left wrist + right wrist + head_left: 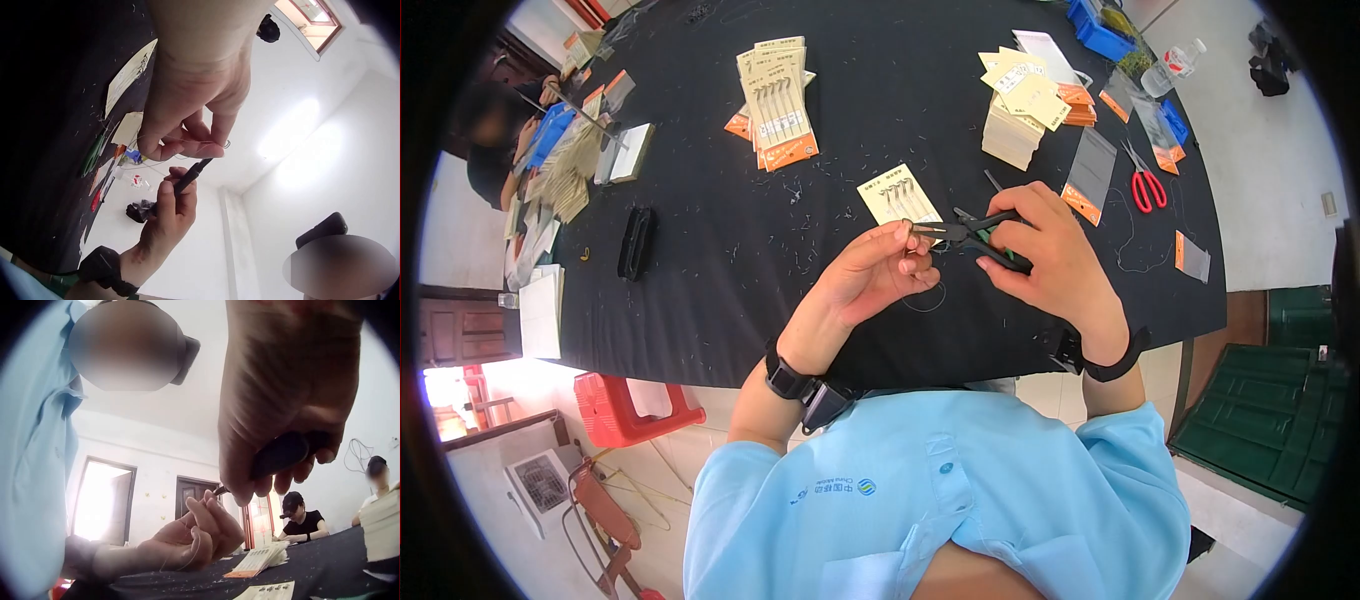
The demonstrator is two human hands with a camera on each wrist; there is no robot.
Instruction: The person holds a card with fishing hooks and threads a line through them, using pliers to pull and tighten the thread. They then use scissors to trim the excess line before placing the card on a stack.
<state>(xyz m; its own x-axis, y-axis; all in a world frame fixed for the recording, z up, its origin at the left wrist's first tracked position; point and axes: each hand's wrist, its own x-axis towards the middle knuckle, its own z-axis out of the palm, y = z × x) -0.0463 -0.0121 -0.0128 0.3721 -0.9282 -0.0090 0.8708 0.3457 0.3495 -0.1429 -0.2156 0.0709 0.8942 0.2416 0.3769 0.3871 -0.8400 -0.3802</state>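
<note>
In the head view the left hand pinches a small hook between thumb and forefinger, with thin line trailing from the fingers. Black-handled pliers are gripped by the right hand, their tips meeting the left fingertips. Just beyond the hands lies a cream card bearing several hooks. In the left wrist view the hook shows its curve beside the fingertips of the left hand. The right wrist view shows the pliers' dark handle inside the right hand.
Stacks of carded hooks and blank cards stand farther back on the black cloth. Red scissors, clear sleeves and a bottle lie at right. A black case is at left. Other people sit around the table.
</note>
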